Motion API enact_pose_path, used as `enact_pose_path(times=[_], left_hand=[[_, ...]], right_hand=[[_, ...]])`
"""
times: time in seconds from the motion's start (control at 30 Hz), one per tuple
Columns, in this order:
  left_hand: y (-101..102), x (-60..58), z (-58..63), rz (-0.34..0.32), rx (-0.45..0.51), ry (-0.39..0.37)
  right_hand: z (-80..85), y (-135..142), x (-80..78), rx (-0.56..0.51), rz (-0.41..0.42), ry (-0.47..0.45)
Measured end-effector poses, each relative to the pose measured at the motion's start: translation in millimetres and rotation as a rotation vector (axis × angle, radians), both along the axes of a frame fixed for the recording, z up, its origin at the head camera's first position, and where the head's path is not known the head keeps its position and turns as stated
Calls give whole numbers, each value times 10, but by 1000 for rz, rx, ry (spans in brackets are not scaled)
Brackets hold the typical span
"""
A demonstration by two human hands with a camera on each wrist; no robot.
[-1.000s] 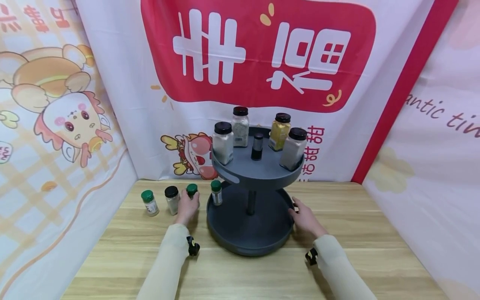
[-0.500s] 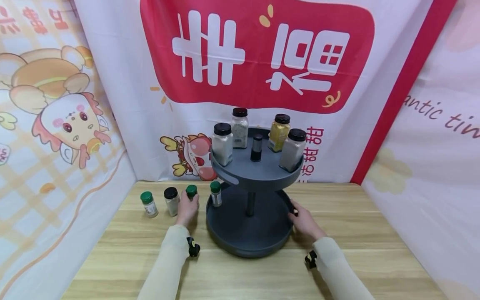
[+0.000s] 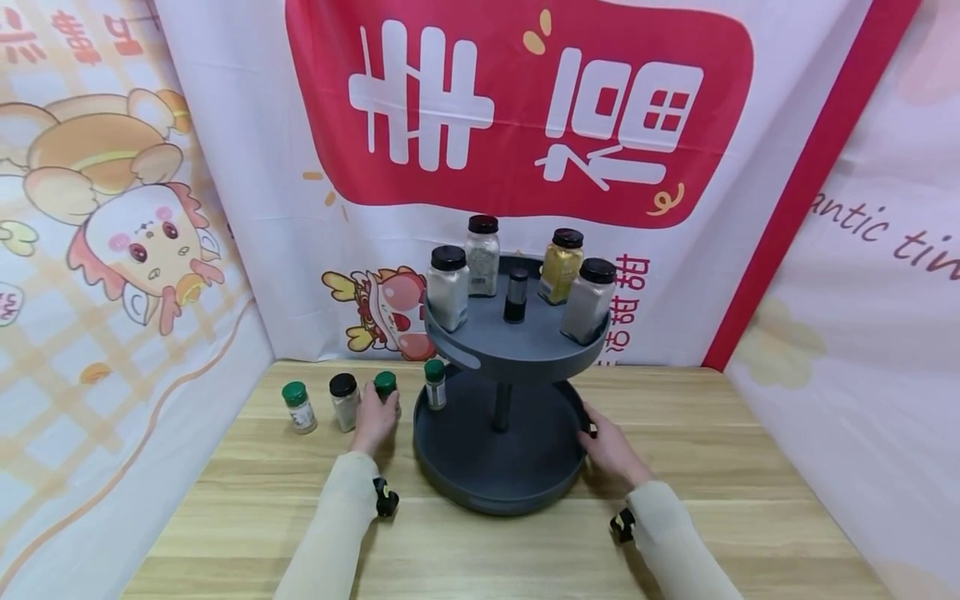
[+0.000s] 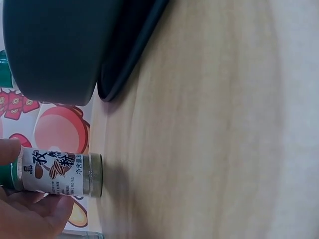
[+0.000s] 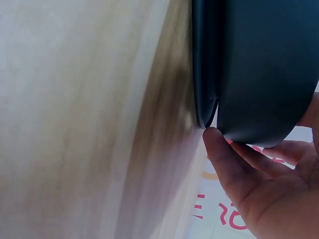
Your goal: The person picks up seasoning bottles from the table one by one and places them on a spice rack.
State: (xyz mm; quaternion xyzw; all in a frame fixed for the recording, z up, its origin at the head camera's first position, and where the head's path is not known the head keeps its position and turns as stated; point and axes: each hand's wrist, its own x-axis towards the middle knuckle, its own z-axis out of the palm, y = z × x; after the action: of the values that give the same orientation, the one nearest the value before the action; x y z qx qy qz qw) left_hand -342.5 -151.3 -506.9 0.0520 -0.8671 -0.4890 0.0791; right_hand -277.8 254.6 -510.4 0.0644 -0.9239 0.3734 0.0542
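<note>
My left hand [image 3: 375, 419] pinches a small spice jar with a green cap [image 4: 59, 172], thumb on one side and fingers on the other. Its white label with dark characters shows in the left wrist view; whether its base touches the table I cannot tell. To the right stands a dark grey two-tier turntable [image 3: 480, 462]. My right hand [image 3: 613, 446] grips the rim of its lower tray at the right, the thumb on the inner side and fingers outside. On that lower tray, at the left, stands another green-capped jar [image 3: 435, 386].
Left of my left hand stand a black-capped jar [image 3: 344, 403] and a green-capped jar [image 3: 300, 408]. The upper tray [image 3: 517, 346] bears several black-capped jars, one of them yellow [image 3: 561, 268], and a small dark bottle [image 3: 515, 296]. Printed cloth [image 3: 517, 183] hangs behind the wooden table [image 3: 480, 554].
</note>
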Motion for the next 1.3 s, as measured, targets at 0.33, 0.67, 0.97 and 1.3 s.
enact_pose_path(times=[0.33,0.67,0.97,1.3], left_hand=[[6,63,-33,-1,-6,52],[26,140,61,-3,12,95],[89,199,185,-17,27,147],[157,290,306,-70,59,166]], right_hand=[[11,-24,67,7,-11,-12],[6,-50,114,36,-32,14],[18,-93,165,76,-48,53],[46,-132,210,107,-55,1]])
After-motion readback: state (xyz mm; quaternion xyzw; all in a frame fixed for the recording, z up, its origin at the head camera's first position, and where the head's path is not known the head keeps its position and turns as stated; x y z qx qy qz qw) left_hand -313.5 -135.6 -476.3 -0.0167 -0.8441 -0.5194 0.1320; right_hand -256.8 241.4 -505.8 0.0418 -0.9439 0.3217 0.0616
